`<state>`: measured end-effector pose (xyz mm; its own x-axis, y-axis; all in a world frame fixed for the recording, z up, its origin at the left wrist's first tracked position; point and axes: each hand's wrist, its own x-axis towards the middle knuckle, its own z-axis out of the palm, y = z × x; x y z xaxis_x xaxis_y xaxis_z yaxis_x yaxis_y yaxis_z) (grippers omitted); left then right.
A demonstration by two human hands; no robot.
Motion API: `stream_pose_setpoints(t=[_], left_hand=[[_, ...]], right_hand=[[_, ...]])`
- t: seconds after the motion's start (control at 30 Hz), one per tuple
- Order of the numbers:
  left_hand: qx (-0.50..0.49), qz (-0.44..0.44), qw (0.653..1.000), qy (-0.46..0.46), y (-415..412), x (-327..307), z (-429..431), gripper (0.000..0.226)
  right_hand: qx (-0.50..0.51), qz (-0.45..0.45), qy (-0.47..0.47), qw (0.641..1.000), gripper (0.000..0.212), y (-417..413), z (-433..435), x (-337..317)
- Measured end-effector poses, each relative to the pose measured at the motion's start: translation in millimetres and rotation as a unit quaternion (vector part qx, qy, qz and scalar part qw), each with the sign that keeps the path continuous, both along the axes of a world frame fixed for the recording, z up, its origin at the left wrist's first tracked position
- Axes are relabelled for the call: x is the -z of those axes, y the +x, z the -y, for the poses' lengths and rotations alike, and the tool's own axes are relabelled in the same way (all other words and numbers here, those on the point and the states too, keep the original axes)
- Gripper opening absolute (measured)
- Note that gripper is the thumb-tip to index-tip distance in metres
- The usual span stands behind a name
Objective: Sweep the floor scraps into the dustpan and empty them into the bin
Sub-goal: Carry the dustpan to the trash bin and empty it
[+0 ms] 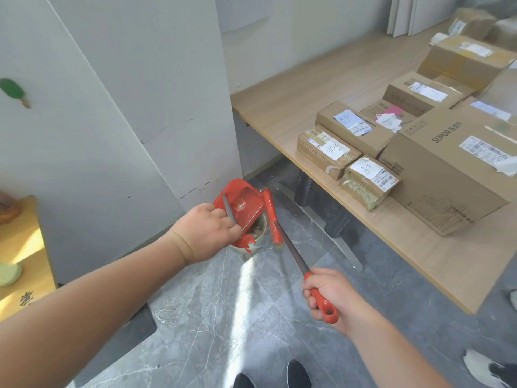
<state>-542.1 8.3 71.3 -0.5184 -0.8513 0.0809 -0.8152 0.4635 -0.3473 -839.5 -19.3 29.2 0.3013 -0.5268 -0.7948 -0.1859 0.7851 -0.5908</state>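
My left hand [208,232] grips the metal handle of a red dustpan [243,205], which is tilted over a small round bin [258,233] on the grey floor. Brownish scraps show inside the bin under the pan's edge. My right hand [326,296] is closed on the red grip of a broom [291,247]. Its metal shaft runs up and left to the red broom head [272,217], which stands just right of the dustpan and bin.
A wooden table [282,107] with several taped cardboard boxes [447,163] fills the right side, its metal legs [338,228] close to the bin. White panels [112,121] stand at the left. A yellow shelf [25,247] is at far left. Shoes [296,375] are at the bottom.
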Motion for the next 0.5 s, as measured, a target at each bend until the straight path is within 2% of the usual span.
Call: stream_pose_setpoints(t=[0.13,0.23,0.33,0.5], left_hand=[[-0.074,-0.090,0.991,-0.060,10,-16,-5,0.011],[-0.126,-0.147,0.974,-0.113,13,-28,-13,0.029],[-0.190,-0.165,0.957,-0.147,14,-33,-21,0.043],[-0.327,-0.242,0.898,-0.166,8,-35,-41,0.044]], right_hand=[[-0.003,-0.002,-0.008,1.000,0.018,-9,-5,-6],[-0.008,-0.010,-0.018,1.000,0.018,-16,-8,-10],[-0.011,-0.016,-0.029,0.999,0.019,-22,-9,-13],[-0.021,-0.049,-0.048,0.997,0.021,-30,-9,-10]])
